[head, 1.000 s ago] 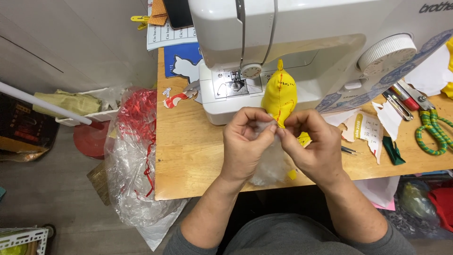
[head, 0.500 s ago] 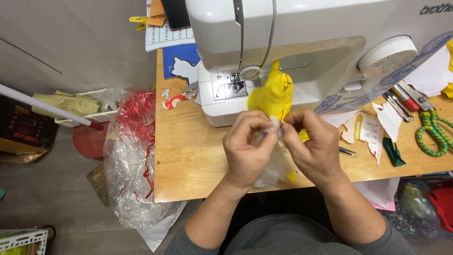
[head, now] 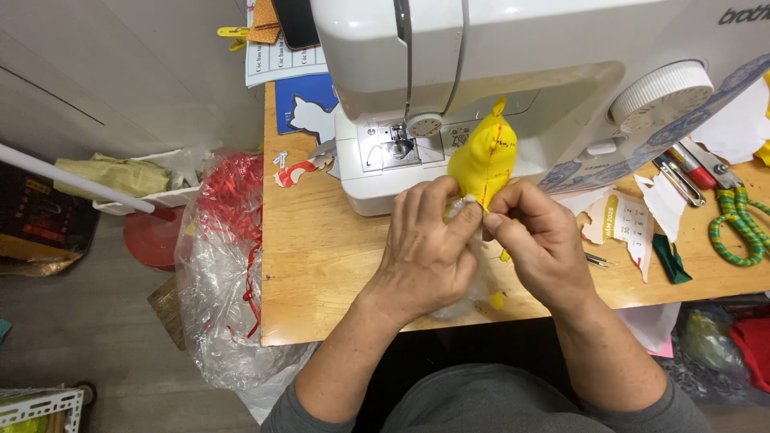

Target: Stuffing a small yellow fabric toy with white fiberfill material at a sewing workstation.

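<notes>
The stuffed piece (head: 481, 160) stands before the sewing machine (head: 513, 72), on the table (head: 321, 256).

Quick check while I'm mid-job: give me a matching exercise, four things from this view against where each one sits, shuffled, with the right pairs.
Things:
1. yellow stuffed fabric piece
2. scissors with green-wrapped handles
3. clear plastic bag with red shreds
4. sewing machine

Places:
A. hanging off the table's left edge
B. far right of the table
C. pinched between left hand and right hand
D. back of the wooden table

Pairs: 1-C, 2-B, 3-A, 4-D
</notes>
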